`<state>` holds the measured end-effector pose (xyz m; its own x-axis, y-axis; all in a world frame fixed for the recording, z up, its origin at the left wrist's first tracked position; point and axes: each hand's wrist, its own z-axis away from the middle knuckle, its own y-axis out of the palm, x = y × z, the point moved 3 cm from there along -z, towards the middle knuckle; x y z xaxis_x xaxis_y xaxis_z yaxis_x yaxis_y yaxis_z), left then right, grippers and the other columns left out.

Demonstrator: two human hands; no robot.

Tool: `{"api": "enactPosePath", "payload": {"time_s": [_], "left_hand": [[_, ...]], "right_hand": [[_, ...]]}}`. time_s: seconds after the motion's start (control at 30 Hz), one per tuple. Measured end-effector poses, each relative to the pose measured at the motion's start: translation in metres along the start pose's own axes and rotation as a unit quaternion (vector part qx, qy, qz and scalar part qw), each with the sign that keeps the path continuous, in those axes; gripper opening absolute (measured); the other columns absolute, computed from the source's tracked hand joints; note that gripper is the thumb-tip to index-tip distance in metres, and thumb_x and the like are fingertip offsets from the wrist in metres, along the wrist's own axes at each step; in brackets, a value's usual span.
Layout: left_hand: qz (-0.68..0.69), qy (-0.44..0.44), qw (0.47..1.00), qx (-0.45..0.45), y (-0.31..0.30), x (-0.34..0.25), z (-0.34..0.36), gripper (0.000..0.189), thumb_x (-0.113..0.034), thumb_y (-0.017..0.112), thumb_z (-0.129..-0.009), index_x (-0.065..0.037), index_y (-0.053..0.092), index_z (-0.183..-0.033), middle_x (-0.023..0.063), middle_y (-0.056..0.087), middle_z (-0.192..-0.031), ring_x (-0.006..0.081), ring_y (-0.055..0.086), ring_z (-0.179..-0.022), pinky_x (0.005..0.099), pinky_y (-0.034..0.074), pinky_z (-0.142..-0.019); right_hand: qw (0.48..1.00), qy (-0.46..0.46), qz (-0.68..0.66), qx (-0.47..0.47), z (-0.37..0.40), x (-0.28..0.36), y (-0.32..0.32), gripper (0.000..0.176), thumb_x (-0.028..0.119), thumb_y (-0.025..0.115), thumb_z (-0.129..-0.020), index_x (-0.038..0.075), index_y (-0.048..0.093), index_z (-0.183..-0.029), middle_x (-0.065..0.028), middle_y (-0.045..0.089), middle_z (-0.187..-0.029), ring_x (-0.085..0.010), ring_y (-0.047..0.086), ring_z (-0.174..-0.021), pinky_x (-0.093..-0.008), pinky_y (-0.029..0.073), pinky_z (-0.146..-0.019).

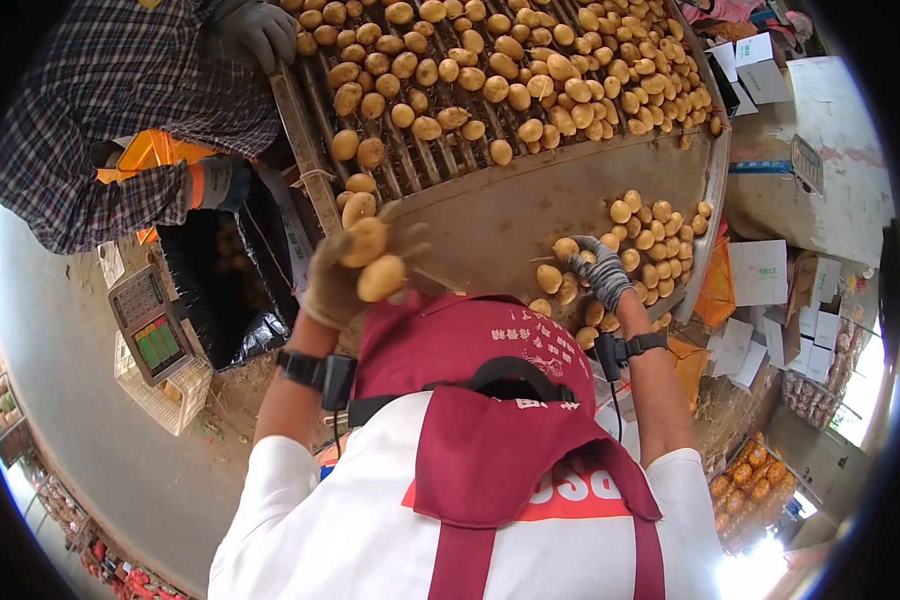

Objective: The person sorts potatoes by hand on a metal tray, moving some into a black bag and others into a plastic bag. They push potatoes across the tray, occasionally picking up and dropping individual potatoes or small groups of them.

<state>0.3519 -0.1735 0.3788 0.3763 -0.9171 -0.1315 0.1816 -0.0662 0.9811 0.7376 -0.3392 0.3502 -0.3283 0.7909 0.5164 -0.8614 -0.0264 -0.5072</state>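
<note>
My left hand (pixel 332 278), in a pale glove and blurred by motion, is at the lower left corner of the metal sorting table (pixel 480 235). Two potatoes (pixel 381 278) lie against its palm, and its smeared fingers stretch out behind them. On the right, my right hand (pixel 600 270) wears a grey striped glove, with its fingertips round a potato (pixel 566 248). A heap of loose potatoes (pixel 655 268) surrounds that hand on the right part of the metal surface. Beyond the bare strip, many potatoes (pixel 495 88) lie on the slatted rollers.
At the left, a person in a checked shirt (pixel 140 80) keeps one gloved hand (pixel 260 32) on the table's edge. Below stand a black-lined crate (pixel 255 340) and a scale (pixel 150 325) on a basket. White boxes (pixel 758 272) and a orange bag (pixel 715 285) lie at the right.
</note>
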Motion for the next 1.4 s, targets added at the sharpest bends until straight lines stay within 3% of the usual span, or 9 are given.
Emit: {"api": "enactPosePath", "payload": {"time_s": [0.23, 0.33, 0.43, 0.67, 0.9, 1.03, 1.1, 1.27, 1.4], "left_hand": [[0.015, 0.320, 0.932, -0.172, -0.058, -0.078, 0.149, 0.059, -0.044, 0.067, -0.090, -0.008, 0.055, -0.135, 0.0268, 0.053, -0.139, 0.0443, 0.050, -0.132, 0.0510, 0.059, -0.086], [0.069, 0.324, 0.850, -0.409, -0.147, -0.100, 0.214, 0.042, -0.040, 0.074, -0.085, -0.007, 0.061, -0.106, 0.0212, 0.064, -0.112, 0.0417, 0.062, -0.109, 0.0501, 0.059, -0.088], [0.193, 0.337, 0.773, -0.501, -0.147, -0.092, 0.205, 0.045, -0.040, 0.076, -0.084, -0.011, 0.058, -0.113, 0.0195, 0.062, -0.115, 0.0386, 0.061, -0.110, 0.0469, 0.059, -0.087], [-0.317, 0.114, 0.915, -0.224, -0.017, -0.023, 0.061, 0.062, -0.030, 0.062, -0.097, -0.010, 0.039, -0.151, 0.0100, 0.056, -0.133, 0.0216, 0.058, -0.120, 0.0314, 0.057, -0.083], [-0.386, -0.075, 0.903, -0.170, 0.042, 0.034, -0.025, 0.070, -0.026, 0.059, -0.098, -0.009, 0.027, -0.158, 0.0087, 0.043, -0.149, 0.0213, 0.048, -0.134, 0.0323, 0.056, -0.089], [-0.380, -0.074, 0.899, -0.206, 0.022, 0.036, -0.042, 0.066, -0.025, 0.059, -0.099, -0.013, 0.031, -0.158, 0.0073, 0.042, -0.151, 0.0223, 0.048, -0.134, 0.0336, 0.056, -0.087], [-0.331, -0.090, 0.917, -0.205, 0.009, 0.035, -0.045, 0.065, -0.024, 0.059, -0.100, -0.013, 0.032, -0.157, 0.0064, 0.044, -0.149, 0.0203, 0.048, -0.133, 0.0332, 0.056, -0.086], [-0.422, -0.122, 0.890, -0.124, -0.011, 0.034, -0.055, 0.061, -0.024, 0.057, -0.101, -0.015, 0.034, -0.156, 0.0062, 0.054, -0.138, 0.0212, 0.054, -0.128, 0.0405, 0.054, -0.093], [-0.204, -0.126, 0.966, -0.100, -0.018, 0.030, -0.066, 0.053, -0.027, 0.054, -0.102, -0.013, 0.041, -0.151, 0.0082, 0.059, -0.134, 0.0245, 0.057, -0.125, 0.0429, 0.050, -0.100]], "right_hand": [[0.999, -0.038, 0.016, -0.009, -0.003, -0.001, 0.001, 0.044, 0.019, 0.072, -0.093, 0.005, 0.060, -0.132, -0.0085, 0.067, -0.121, -0.0178, 0.063, -0.107, -0.0311, 0.052, -0.096], [0.995, -0.073, 0.065, -0.017, -0.006, -0.006, -0.001, 0.046, 0.026, 0.072, -0.093, 0.005, 0.060, -0.132, -0.0108, 0.069, -0.120, -0.0210, 0.064, -0.108, -0.0336, 0.051, -0.095], [0.996, -0.059, 0.061, -0.020, -0.006, -0.007, -0.002, 0.052, 0.032, 0.074, -0.091, 0.006, 0.060, -0.133, -0.0135, 0.069, -0.121, -0.0249, 0.065, -0.110, -0.0349, 0.050, -0.097], [0.998, -0.028, 0.044, -0.024, -0.007, -0.009, 0.002, 0.052, 0.032, 0.072, -0.092, 0.006, 0.059, -0.135, -0.0129, 0.069, -0.121, -0.0249, 0.065, -0.110, -0.0350, 0.051, -0.096], [0.998, 0.013, 0.018, -0.055, 0.008, -0.002, -0.001, 0.049, 0.030, 0.072, -0.092, 0.007, 0.059, -0.134, -0.0122, 0.069, -0.117, -0.0222, 0.065, -0.105, -0.0330, 0.054, -0.090], [0.963, -0.059, -0.216, -0.147, 0.003, -0.036, -0.009, 0.040, 0.032, 0.070, -0.094, 0.006, 0.065, -0.124, -0.0077, 0.069, -0.112, -0.0177, 0.064, -0.105, -0.0341, 0.057, -0.078], [0.842, 0.064, -0.523, -0.113, 0.038, -0.025, -0.008, 0.037, 0.035, 0.067, -0.096, 0.007, 0.066, -0.121, -0.0079, 0.070, -0.111, -0.0167, 0.067, -0.100, -0.0339, 0.058, -0.069], [0.627, -0.106, -0.764, 0.108, 0.102, 0.015, -0.008, 0.048, 0.048, 0.053, -0.101, 0.007, 0.062, -0.123, -0.0120, 0.069, -0.114, -0.0263, 0.070, -0.093, -0.0375, 0.064, -0.067], [0.616, -0.029, -0.787, -0.024, 0.081, -0.027, 0.017, 0.053, 0.054, 0.046, -0.102, 0.008, 0.059, -0.125, -0.0131, 0.065, -0.121, -0.0327, 0.067, -0.106, -0.0437, 0.064, -0.071]]}}
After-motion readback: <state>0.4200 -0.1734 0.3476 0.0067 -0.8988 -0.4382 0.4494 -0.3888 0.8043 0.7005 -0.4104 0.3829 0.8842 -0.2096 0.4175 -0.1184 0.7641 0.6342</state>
